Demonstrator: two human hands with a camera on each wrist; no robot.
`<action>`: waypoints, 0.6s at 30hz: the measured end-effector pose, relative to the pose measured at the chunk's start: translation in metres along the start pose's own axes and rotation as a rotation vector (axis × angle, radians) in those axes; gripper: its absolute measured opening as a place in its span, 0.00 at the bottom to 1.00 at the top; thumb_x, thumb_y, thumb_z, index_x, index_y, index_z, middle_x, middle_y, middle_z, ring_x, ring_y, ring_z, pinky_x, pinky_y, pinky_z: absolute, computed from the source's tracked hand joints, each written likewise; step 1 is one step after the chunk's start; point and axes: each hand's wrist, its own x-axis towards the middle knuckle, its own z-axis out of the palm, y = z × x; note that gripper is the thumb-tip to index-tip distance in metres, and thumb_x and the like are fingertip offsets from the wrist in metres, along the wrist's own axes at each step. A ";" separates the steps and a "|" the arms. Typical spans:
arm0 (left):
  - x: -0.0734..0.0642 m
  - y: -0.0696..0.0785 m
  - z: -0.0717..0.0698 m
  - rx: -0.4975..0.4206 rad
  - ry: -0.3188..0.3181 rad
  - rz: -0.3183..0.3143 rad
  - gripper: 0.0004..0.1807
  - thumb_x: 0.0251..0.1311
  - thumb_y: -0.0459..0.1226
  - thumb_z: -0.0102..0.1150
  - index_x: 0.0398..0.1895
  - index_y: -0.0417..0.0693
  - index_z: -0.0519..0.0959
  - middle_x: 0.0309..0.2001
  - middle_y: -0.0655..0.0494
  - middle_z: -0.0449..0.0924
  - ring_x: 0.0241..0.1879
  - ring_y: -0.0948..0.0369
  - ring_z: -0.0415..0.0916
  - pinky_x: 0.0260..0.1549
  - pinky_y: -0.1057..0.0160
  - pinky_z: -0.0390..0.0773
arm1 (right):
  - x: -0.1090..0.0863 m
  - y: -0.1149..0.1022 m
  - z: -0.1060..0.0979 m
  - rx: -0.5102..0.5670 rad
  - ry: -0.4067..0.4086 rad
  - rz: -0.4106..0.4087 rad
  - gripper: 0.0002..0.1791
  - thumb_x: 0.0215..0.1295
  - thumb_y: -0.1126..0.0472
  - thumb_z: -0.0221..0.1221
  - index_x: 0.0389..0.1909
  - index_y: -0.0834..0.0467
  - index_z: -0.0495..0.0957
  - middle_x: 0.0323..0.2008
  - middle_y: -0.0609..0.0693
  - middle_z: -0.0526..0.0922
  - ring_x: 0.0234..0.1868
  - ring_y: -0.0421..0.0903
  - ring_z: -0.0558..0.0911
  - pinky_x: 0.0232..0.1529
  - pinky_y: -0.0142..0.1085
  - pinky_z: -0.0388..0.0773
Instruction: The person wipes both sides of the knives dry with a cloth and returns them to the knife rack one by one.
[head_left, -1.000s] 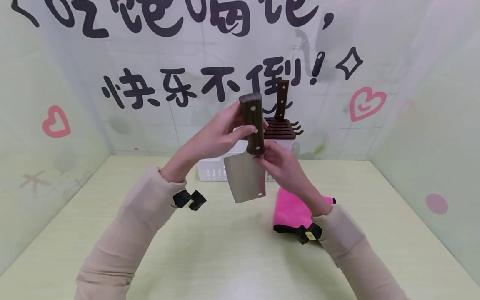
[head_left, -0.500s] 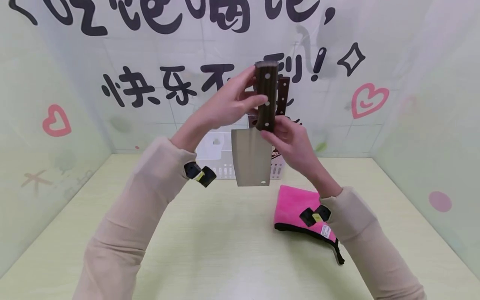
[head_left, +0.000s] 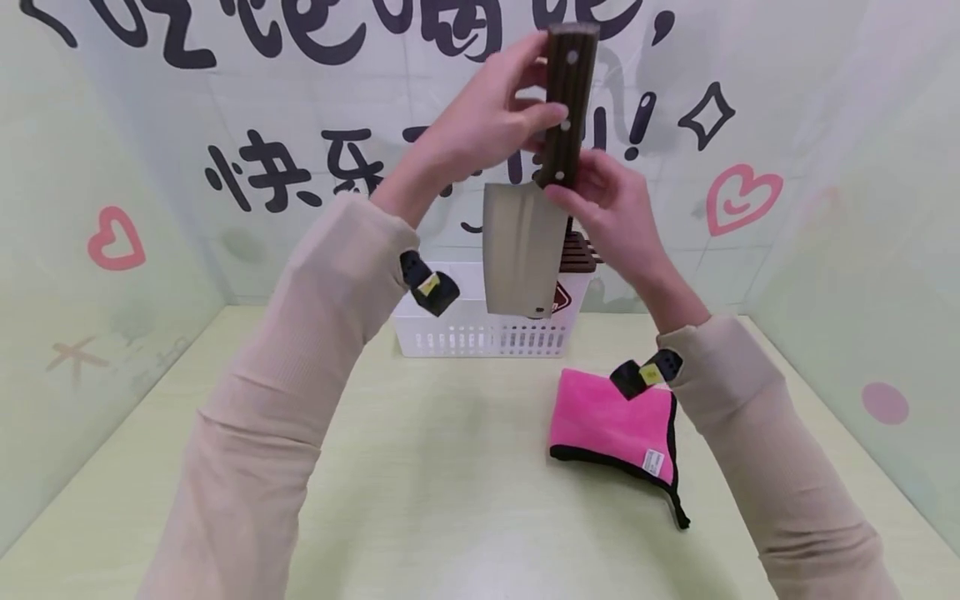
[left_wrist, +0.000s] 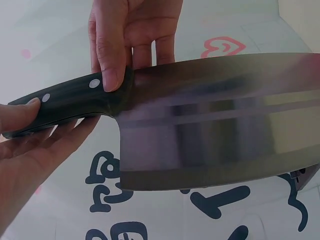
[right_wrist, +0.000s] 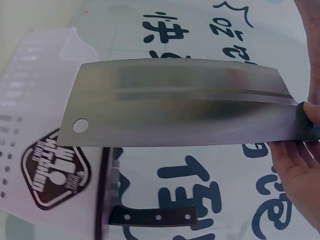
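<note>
A cleaver [head_left: 522, 250] with a broad steel blade and a dark riveted handle hangs blade-down in the air in the head view. My left hand [head_left: 498, 112] grips the handle's upper part, thumb across its face. Lower down, my right hand [head_left: 615, 204] pinches the handle where it meets the blade. In the left wrist view, the left hand [left_wrist: 35, 155] and the right hand [left_wrist: 132, 37] both hold the cleaver [left_wrist: 210, 130]. Behind the blade stands a white knife holder [head_left: 483, 333] with a slotted brown top [head_left: 579, 252], partly hidden.
Another knife's riveted handle [right_wrist: 155, 216] sticks up from the holder, seen in the right wrist view. On the table [head_left: 420, 467] lies a folded pink cloth [head_left: 611, 425] with black edging. A lettered wall [head_left: 300, 258] rises behind.
Both hands have lifted the cleaver upward and to the right, bringing it from above the table to in front of and above the holder. The pink cloth has stayed put.
</note>
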 end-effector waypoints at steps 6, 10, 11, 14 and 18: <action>0.019 0.010 0.001 0.032 0.056 0.007 0.25 0.62 0.29 0.44 0.63 0.49 0.57 0.55 0.51 0.65 0.52 0.62 0.67 0.46 0.65 0.74 | 0.020 -0.011 -0.009 0.038 0.085 0.016 0.15 0.55 0.68 0.59 0.45 0.66 0.73 0.43 0.57 0.78 0.45 0.44 0.78 0.51 0.33 0.71; 0.030 0.013 0.003 -0.005 0.079 -0.045 0.24 0.62 0.29 0.44 0.61 0.51 0.60 0.55 0.52 0.65 0.52 0.61 0.68 0.47 0.66 0.73 | 0.029 -0.012 -0.014 0.005 0.149 -0.001 0.15 0.55 0.66 0.59 0.44 0.65 0.74 0.39 0.53 0.79 0.40 0.43 0.77 0.48 0.31 0.72; 0.033 0.013 0.004 -0.009 0.082 -0.054 0.23 0.62 0.30 0.44 0.61 0.51 0.60 0.55 0.53 0.66 0.52 0.61 0.67 0.47 0.66 0.72 | 0.032 -0.012 -0.015 -0.004 0.162 -0.005 0.15 0.55 0.67 0.59 0.44 0.65 0.74 0.38 0.52 0.79 0.39 0.43 0.77 0.47 0.30 0.72; 0.041 0.013 0.007 0.025 0.099 -0.076 0.22 0.63 0.31 0.44 0.60 0.51 0.60 0.55 0.53 0.66 0.53 0.62 0.67 0.48 0.69 0.71 | 0.038 -0.013 -0.018 -0.030 0.189 -0.011 0.15 0.54 0.67 0.59 0.44 0.64 0.73 0.38 0.51 0.78 0.37 0.43 0.76 0.45 0.29 0.72; 0.052 0.013 0.012 0.053 0.115 -0.089 0.19 0.63 0.32 0.44 0.58 0.48 0.63 0.54 0.53 0.67 0.52 0.62 0.67 0.47 0.72 0.70 | 0.046 -0.014 -0.023 -0.084 0.199 -0.005 0.16 0.55 0.66 0.58 0.46 0.64 0.72 0.41 0.53 0.78 0.37 0.42 0.75 0.46 0.29 0.72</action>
